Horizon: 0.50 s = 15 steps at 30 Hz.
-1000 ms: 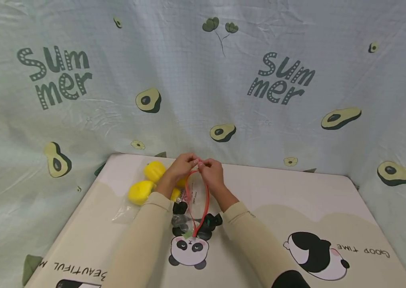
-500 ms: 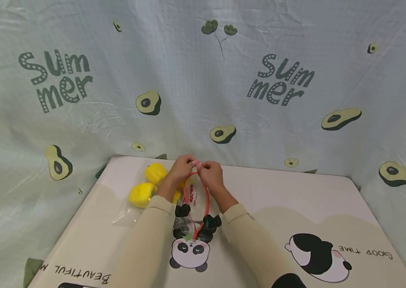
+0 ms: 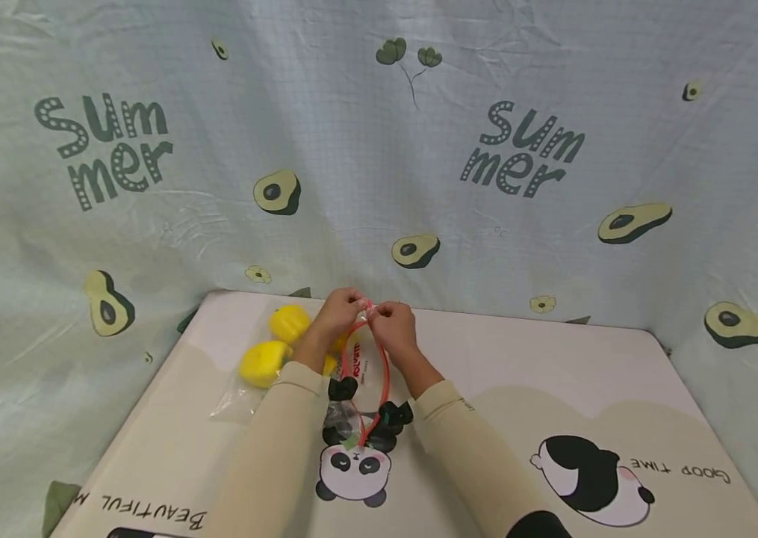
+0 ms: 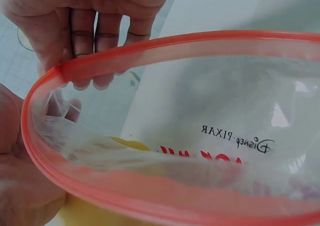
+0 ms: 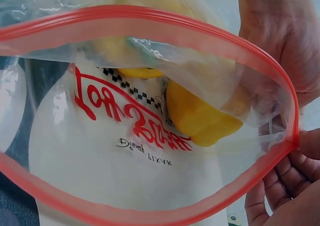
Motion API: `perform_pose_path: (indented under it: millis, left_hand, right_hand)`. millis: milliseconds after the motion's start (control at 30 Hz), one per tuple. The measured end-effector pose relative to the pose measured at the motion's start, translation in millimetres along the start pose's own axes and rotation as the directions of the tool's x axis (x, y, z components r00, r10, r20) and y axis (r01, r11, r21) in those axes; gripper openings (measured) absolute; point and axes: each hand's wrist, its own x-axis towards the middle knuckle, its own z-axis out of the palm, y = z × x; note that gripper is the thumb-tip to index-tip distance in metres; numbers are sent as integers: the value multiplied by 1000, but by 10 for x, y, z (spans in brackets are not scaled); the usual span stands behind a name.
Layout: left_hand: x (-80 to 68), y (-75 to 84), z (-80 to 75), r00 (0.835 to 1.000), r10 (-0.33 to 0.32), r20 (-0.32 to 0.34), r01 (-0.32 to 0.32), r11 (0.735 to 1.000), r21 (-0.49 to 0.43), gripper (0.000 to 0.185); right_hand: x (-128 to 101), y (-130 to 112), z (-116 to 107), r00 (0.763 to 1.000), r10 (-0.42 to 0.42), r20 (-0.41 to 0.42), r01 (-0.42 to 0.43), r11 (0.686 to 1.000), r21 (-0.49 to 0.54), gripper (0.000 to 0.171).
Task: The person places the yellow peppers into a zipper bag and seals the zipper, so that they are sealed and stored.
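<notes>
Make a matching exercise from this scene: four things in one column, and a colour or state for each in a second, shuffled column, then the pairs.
Things:
1. zip bag
2. toys beside the left arm
3. left hand
4. panda print

Descriptions:
A. yellow
B. pinching the bag's red rim
C. clear, mouth held open
D. black and white, on the mat

Pairs: 1-C, 2-A, 3-B, 4-D

Backdrop sheet (image 3: 379,149) read "Summer" twice, upper left and upper right. Table mat (image 3: 553,373) read "GOOD TIME" near its right edge and "BEAUTIFUL M…" at its front-left corner, both upside down. Clear zip bag (image 4: 220,136) carried "Disney PIXAR" above red lettering, not legible.
</notes>
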Motion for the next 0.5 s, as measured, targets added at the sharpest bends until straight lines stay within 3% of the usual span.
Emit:
perform_pose_path:
  millis: [500]
  left_hand:
    - [53,42,100,997,-71,-38,70,997,-7,23]
  right_hand:
    - [31,94,-20,1000,5,-6,-5,1000,-2,23]
